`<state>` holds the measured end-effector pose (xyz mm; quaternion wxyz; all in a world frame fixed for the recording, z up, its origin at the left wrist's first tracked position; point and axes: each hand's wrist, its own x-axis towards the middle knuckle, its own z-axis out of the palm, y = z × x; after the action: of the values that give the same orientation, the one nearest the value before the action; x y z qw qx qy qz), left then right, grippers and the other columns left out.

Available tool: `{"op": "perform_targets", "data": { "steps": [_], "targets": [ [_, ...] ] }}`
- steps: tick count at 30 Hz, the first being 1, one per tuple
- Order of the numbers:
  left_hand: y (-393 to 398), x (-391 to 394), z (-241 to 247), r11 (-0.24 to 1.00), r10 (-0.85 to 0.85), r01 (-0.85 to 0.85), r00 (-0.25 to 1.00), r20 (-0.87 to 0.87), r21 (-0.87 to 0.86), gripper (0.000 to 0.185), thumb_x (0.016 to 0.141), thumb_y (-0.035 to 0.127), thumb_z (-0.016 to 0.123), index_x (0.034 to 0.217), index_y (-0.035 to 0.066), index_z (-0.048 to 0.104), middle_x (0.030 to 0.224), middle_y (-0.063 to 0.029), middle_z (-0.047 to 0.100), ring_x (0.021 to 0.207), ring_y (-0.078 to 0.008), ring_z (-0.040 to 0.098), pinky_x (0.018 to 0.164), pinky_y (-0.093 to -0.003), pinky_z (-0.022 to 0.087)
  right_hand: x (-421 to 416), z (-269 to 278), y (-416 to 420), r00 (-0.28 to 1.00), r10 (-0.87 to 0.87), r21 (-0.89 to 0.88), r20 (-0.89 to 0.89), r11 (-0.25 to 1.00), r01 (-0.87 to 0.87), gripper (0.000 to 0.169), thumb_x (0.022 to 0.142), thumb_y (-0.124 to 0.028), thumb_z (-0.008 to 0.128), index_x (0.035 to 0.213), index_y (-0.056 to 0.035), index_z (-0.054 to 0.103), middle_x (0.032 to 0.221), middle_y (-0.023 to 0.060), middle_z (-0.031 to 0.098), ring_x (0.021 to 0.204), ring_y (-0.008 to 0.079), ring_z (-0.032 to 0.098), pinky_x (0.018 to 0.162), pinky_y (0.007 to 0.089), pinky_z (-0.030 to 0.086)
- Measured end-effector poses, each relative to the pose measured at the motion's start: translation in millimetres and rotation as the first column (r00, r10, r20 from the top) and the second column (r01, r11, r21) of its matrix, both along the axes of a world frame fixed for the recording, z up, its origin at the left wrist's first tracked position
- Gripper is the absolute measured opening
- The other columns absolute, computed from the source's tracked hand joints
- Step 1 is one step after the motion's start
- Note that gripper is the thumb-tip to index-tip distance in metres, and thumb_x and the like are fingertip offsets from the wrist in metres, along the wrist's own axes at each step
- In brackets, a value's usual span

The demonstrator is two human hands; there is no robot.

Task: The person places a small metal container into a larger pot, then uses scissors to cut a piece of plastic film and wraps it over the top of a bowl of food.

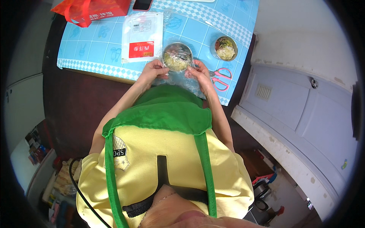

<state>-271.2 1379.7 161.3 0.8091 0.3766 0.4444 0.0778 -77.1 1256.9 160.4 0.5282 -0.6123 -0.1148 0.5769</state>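
A round metal bowl [178, 58] of food stands near the table's front edge with clear plastic film [182, 78] over and around it. My left hand [155, 71] pinches the film at the bowl's left side. On the other side, my right hand [199, 72] grips film close to the rim, thumb and fingers together. Pale shredded food and darker pieces show through the wrap. Pink-handled scissors [221, 79] lie just right of my right hand, their blades partly hidden by it. A second metal bowl [226, 48] holds similar food and stands farther right.
A blue patterned cloth [99, 54] covers the table. Left of the wrapped bowl lies a flat white packet [142, 37] with a red label. A red bag [94, 12] and a phone [142, 4] are at the back. A pale door [285, 97] stands to the right.
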Motion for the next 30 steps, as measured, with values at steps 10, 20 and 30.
{"op": "perform_targets", "data": {
  "steps": [10,20,30],
  "targets": [
    [-7.7,-48.9,-51.3,0.925,0.129,-0.057,0.977,0.168,-0.375,0.011,0.087,0.019,0.061,0.086,0.008,0.057,0.077,-0.0038,0.059,0.065,-0.0144,0.058,0.066,-0.0289,0.05,9.0,-7.5,-3.0,0.997,-0.016,0.003,-0.078,1.0,0.016,0.025,0.083,-0.011,0.064,0.106,-0.0037,0.055,0.085,0.005,0.06,0.075,0.011,0.057,0.062,0.0233,0.046],
    [15.5,-9.6,-32.9,0.989,0.117,-0.108,0.989,0.093,-0.099,0.019,0.09,0.027,0.057,0.094,0.008,0.055,0.082,-0.0034,0.063,0.058,-0.0079,0.052,0.049,-0.0189,0.04,22.6,-15.8,-3.6,0.982,-0.088,-0.03,-0.167,0.996,0.084,0.027,0.089,-0.021,0.059,0.105,0.0,0.053,0.085,0.0091,0.062,0.075,0.017,0.06,0.067,0.0285,0.049],
    [20.8,-16.3,-67.4,0.924,0.286,-0.218,0.94,0.189,-0.314,0.011,0.09,0.015,0.056,0.09,0.004,0.054,0.078,-0.008,0.062,0.06,-0.0109,0.057,0.05,-0.0221,0.047,16.6,-55.1,-3.6,0.965,-0.26,-0.04,0.042,0.964,0.262,0.013,0.086,-0.011,0.059,0.096,-0.0031,0.054,0.079,0.0076,0.061,0.062,0.0141,0.057,0.056,0.0265,0.047]
  ]
}}
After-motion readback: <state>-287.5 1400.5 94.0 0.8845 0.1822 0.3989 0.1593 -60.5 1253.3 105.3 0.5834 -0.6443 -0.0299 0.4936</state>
